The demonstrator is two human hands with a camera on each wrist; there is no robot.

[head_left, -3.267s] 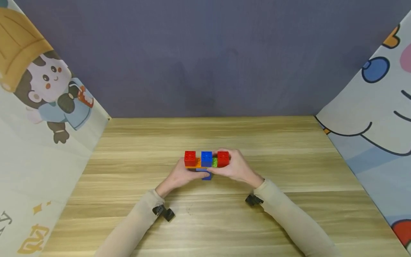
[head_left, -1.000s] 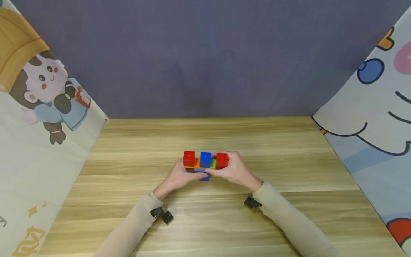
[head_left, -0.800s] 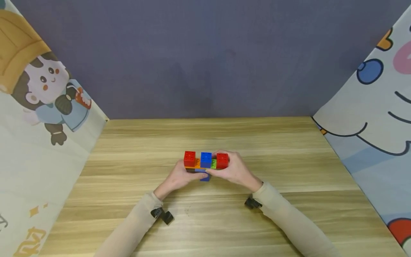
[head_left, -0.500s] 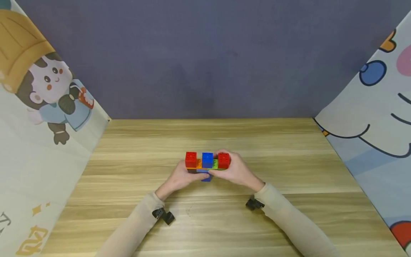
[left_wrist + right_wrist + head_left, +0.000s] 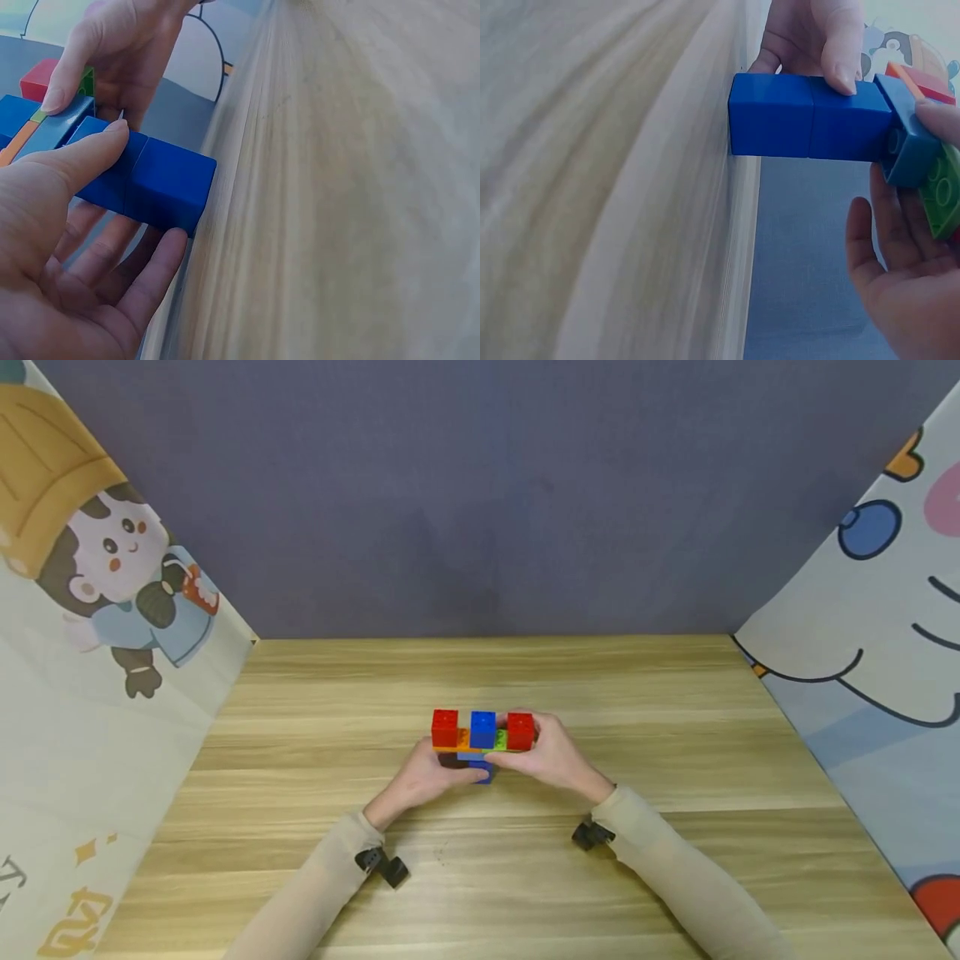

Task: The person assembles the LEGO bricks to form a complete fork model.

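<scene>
Both hands hold one build of toy building bricks at the middle of the table. Its stem is two dark blue bricks [image 5: 772, 116] stacked end on end, the lower one right at the tabletop. Above the stem comes a lighter blue brick [image 5: 909, 154], then an orange plate [image 5: 464, 741] and a green plate [image 5: 501, 741]. A red brick [image 5: 445, 728] tops the left end, a blue brick [image 5: 483, 729] the middle and another red brick [image 5: 521, 732] the right. My left hand [image 5: 427, 774] grips the stem, thumb in front. My right hand [image 5: 551, 753] grips the upper right part, its fingers partly hidden behind.
The wood-grain table [image 5: 480, 877] stretches around the hands. A dark grey panel [image 5: 480, 502] rises at its back edge. Cartoon-printed panels stand at the left [image 5: 112, 735] and right [image 5: 885, 735]. A small black camera [image 5: 381, 864] sits on the left wrist, another [image 5: 592, 833] on the right.
Both hands keep their hold on the brick build throughout. Over the last half second its top has shifted slightly up in the head view; the head view itself sways a little.
</scene>
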